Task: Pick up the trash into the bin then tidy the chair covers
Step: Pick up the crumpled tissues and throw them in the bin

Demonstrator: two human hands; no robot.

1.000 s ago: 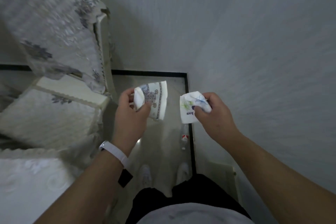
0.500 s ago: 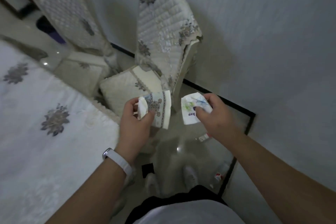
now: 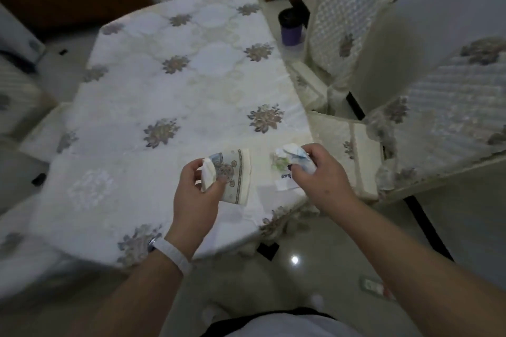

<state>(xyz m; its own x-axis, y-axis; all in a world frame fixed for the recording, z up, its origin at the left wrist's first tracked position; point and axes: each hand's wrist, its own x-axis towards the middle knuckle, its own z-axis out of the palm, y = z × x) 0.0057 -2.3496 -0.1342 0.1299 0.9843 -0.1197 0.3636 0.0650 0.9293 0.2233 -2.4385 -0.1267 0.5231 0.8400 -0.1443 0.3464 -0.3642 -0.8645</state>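
Note:
My left hand [image 3: 195, 194] grips a crushed paper cup with a blue-grey pattern [image 3: 232, 175]. My right hand [image 3: 319, 172] grips a crumpled white paper cup with green and blue print [image 3: 284, 169]. Both hands hover over the near right corner of the table. A purple bin with a black liner [image 3: 290, 27] stands on the floor beyond the table's far right side. Two chairs with quilted floral covers stand at the right, one [image 3: 347, 16] near the bin and one [image 3: 449, 107] closer to me, its cover rumpled at the edge.
A table under a white floral cloth [image 3: 175, 96] fills the middle. A small wrapper [image 3: 376, 287] lies on the glossy floor at the lower right. More covered chairs [image 3: 16, 90] stand at the left. A dark wooden door is at the back.
The view has swung left from the wall and corner to the table. Both hands keep hold of their cups. The bin has come into view.

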